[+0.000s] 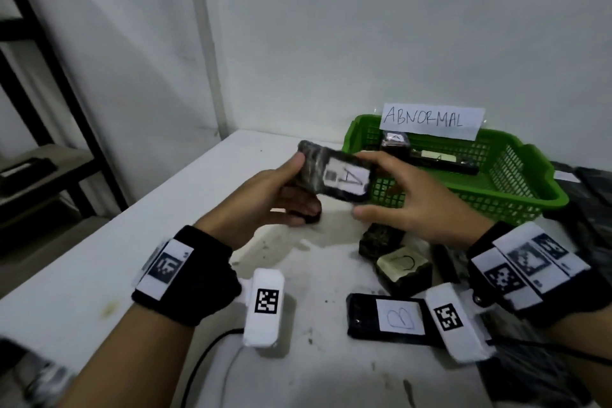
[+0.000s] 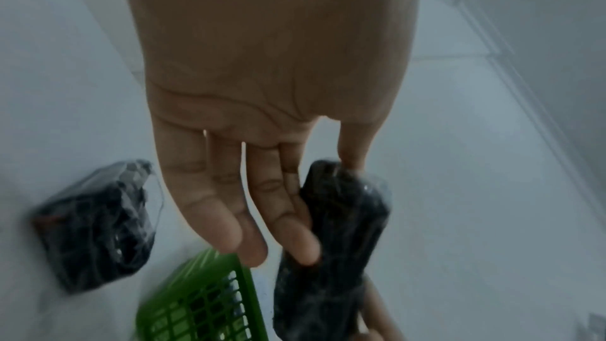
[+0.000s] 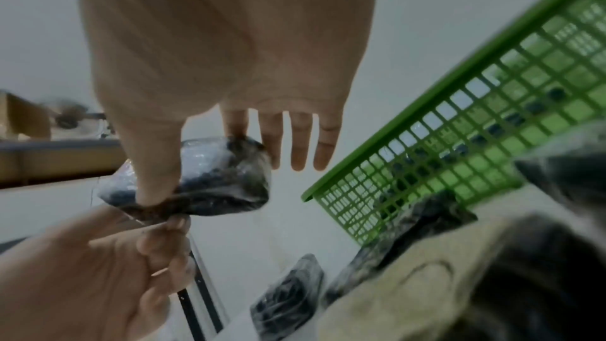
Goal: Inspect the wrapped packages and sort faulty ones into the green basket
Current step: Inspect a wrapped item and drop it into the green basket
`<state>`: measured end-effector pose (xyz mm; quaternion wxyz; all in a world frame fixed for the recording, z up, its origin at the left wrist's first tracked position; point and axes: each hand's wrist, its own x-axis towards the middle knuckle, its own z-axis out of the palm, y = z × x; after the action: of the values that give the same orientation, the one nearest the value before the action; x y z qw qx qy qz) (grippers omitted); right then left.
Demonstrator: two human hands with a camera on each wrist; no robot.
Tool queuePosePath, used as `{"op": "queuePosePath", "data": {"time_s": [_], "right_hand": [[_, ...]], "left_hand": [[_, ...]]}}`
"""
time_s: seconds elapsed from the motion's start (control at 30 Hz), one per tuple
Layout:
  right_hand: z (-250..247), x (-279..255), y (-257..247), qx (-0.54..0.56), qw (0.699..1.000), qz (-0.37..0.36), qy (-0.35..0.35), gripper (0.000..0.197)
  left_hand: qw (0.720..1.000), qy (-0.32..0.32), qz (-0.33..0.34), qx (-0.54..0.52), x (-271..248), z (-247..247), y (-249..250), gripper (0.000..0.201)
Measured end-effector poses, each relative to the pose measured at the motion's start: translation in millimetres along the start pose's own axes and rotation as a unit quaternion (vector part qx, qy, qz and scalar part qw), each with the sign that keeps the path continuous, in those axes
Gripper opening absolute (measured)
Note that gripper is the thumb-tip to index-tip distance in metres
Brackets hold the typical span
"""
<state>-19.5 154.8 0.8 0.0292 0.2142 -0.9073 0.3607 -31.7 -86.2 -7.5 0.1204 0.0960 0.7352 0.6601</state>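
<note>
A black wrapped package [image 1: 337, 172] with a white label marked A is held up in the air just left of the green basket [image 1: 516, 195]. My left hand [image 1: 303, 182] grips its left end, thumb on top and fingers underneath. My right hand [image 1: 364, 184] pinches its right end between thumb and index finger. In the left wrist view the package [image 2: 341, 243] sits between thumb and index finger. In the right wrist view the thumb [image 3: 154, 165] presses on the package [image 3: 223, 186]. The basket carries an ABNORMAL sign [image 1: 430, 121] and holds dark packages [image 1: 395, 142].
On the white table [image 1: 132, 258] lie more packages: one labelled B [image 1: 397, 318], a box-shaped one [image 1: 402, 267], a dark one [image 1: 381, 238] and one under my left hand [image 1: 313, 218]. A black shelf frame [image 1: 49, 109] stands past the table's left edge. Walls close the back.
</note>
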Motion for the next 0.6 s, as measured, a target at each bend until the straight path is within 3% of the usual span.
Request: {"op": "queuePosePath", "data": {"time_s": [0.13, 0.23, 0.43, 0.53, 0.6], "right_hand": [[3, 0, 7, 0.154, 0.985, -0.008, 0.083, 0.062], [-10, -3, 13, 0.253, 0.957, -0.002, 0.143, 0.061], [-40, -5, 34, 0.275, 0.928, 0.005, 0.251, 0.063], [-56, -4, 43, 0.349, 0.888, 0.018, 0.298, 0.047], [-66, -4, 47, 0.370, 0.879, 0.034, 0.300, 0.037]], "left_hand": [[1.000, -0.018, -0.011, -0.011, 15, 11, 5, 0.066], [0.999, 0.004, 0.049, 0.002, 40, 27, 13, 0.050], [0.990, -0.012, 0.138, -0.019, 84, 73, 36, 0.020], [0.987, -0.062, 0.148, -0.017, 104, 90, 39, 0.023], [0.984, -0.073, 0.162, -0.021, 111, 98, 42, 0.029]]}}
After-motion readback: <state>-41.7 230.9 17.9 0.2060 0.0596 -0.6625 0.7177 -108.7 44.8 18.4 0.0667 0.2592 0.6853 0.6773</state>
